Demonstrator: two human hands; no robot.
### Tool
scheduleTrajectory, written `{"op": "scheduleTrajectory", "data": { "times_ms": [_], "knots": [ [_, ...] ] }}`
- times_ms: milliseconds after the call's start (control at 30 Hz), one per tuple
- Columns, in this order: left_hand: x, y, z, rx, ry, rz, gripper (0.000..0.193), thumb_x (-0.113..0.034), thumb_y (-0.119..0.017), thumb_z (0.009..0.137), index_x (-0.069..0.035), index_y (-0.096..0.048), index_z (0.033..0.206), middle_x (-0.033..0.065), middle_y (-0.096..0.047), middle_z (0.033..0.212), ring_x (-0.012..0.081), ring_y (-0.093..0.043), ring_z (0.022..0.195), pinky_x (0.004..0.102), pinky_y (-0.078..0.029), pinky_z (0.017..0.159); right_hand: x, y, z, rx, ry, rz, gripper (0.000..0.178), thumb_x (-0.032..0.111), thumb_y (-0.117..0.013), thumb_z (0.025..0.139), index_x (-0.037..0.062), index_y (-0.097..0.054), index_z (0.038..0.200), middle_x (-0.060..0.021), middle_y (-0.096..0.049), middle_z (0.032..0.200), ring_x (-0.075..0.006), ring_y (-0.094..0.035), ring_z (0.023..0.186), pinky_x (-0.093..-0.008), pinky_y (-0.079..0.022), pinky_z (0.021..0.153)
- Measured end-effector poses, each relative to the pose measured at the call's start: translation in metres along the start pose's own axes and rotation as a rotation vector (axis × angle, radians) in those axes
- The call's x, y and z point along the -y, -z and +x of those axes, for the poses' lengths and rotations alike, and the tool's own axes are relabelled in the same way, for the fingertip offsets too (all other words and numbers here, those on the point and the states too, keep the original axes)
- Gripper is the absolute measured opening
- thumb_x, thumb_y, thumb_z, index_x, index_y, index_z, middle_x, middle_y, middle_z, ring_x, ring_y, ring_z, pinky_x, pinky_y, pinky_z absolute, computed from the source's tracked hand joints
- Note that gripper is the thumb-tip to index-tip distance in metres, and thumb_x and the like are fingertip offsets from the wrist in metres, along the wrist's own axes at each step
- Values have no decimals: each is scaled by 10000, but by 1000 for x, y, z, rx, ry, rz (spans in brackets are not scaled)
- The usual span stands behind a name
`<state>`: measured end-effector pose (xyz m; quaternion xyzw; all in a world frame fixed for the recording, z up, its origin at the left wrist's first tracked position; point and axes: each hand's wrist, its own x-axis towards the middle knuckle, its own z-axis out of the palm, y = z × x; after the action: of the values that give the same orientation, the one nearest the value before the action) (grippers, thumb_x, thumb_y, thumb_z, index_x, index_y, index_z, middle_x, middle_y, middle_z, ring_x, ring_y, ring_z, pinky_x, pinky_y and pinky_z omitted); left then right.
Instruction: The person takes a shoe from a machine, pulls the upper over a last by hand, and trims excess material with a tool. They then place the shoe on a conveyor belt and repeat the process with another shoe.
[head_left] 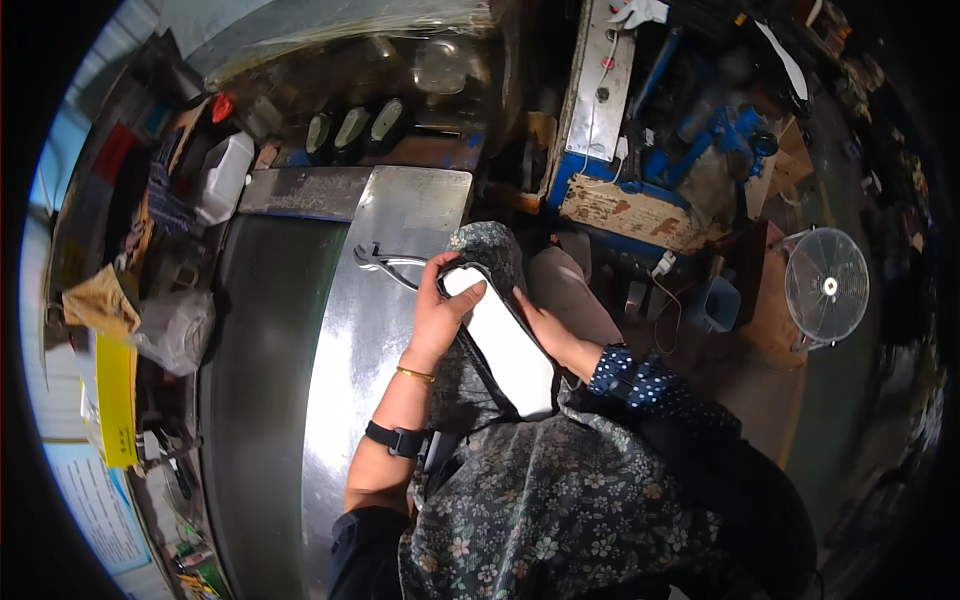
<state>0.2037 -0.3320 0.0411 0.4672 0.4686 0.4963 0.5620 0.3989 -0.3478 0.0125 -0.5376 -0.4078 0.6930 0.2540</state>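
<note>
A shoe on its last (508, 345), white bottom facing up and black upper material around its edge, lies tilted over my lap. My left hand (440, 310) wraps its far end, with the thumb pressed on the white bottom. On the shoe's right side my right hand (547, 330) holds the black edge; some of its fingers are hidden beneath. Just left of my left hand, metal pincers (388, 262) rest on the shiny metal plate (345, 400). A dark floral apron (560, 500) covers my lap under the shoe.
A dark conveyor-like strip (265, 400) runs left of the plate. Three dark shoes with pale green bottoms (350, 130) stand at the back. A blue-framed machine (640, 205) stands back right, a round fan (828, 286) farther right. A cluttered shelf with a plastic bag (180, 330) lines the left.
</note>
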Motion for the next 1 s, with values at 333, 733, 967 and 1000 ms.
{"op": "scheduleTrajectory", "data": {
  "times_ms": [333,733,967,1000],
  "knots": [
    [7,-6,29,44,75,63,533,-48,-742,862,-39,-454,1309,42,-614,1033,146,-572,938,260,-473,839,28,-9,10,-488,894,-1429,299,169,-560,885,-121,-628,907,-131,-618,569,-210,-637,486,-350,-500,445],
    [36,-7,-11,-235,260,-299,625,-461,-382,1046,-14,-384,1483,119,-473,1466,267,-423,1353,374,-312,1138,-25,10,-14,379,374,191,839,217,-593,1003,-67,-8,1533,-218,-345,1500,-175,-531,1193,-283,-480,985],
    [-16,-6,7,-307,-21,1601,437,-297,-373,1034,-41,-609,771,189,-686,680,370,-694,619,451,-563,561,11,-19,1,207,356,-414,948,449,-536,989,-122,22,1501,-369,-391,1433,-398,-462,1318,-338,-392,1068],
    [-24,-2,7,-268,42,1494,404,-318,-376,1043,10,-566,904,234,-681,718,422,-696,705,481,-566,635,13,-21,2,196,434,-333,932,412,-551,993,-129,14,1499,-354,-366,1463,-366,-431,1346,-337,-368,1088]
  ]
}}
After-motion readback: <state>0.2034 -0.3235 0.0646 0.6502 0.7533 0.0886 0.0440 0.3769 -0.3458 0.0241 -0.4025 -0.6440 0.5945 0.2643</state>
